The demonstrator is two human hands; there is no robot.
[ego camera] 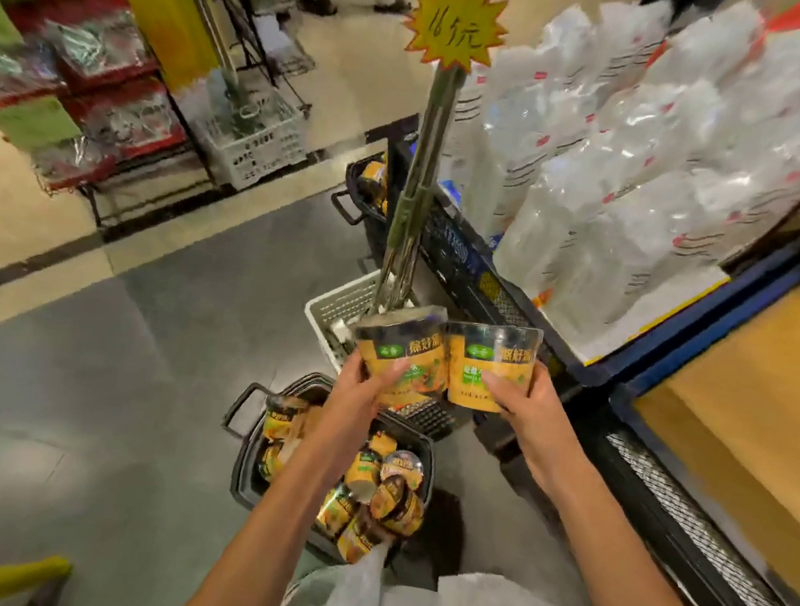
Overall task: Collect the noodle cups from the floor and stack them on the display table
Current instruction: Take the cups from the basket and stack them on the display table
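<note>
Now each hand holds one yellow paper noodle cup.
Left hand [366,375] fingers wrap the left cup [401,349]; right hand [523,404] wraps the right cup [487,367]. Probably light; hold the sides gently.

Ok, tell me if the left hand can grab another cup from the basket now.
Probably not: the left hand already grips a cup, though the basket below lies open.

yellow noodle cups [435,365], black basket [250,457], grey floor [89,386]

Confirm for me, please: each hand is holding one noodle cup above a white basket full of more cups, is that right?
Not quite: the head view shows the basket holding the other cups is black, not white. The left hand and right hand do each hold one noodle cup above it.
</note>
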